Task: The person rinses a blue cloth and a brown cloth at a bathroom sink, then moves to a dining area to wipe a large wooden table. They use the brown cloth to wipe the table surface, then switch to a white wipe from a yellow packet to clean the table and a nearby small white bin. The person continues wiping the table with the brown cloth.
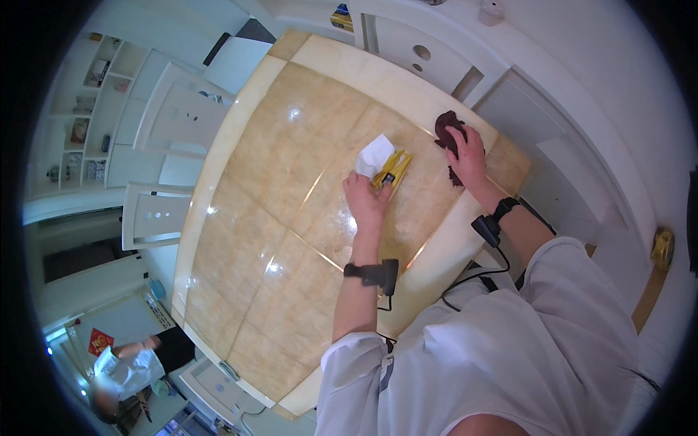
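Observation:
My left hand grips a crumpled yellow plastic packet over the table, its thumb against the packet's lower edge beside a small dark printed patch. A white sheet, which looks like tissue or paper, lies against the packet above my left fingers; whether it is part of the packet I cannot tell. Farther right, my right hand is closed over a bunched dark maroon cloth near the table's edge. Part of the cloth hangs below my palm, and the rest is hidden under the fingers.
The glossy tan tabletop has a pale border. White chairs stand along the far-left side, another chair at the top. Black wrist straps with cables are on both forearms. At lower left is another person.

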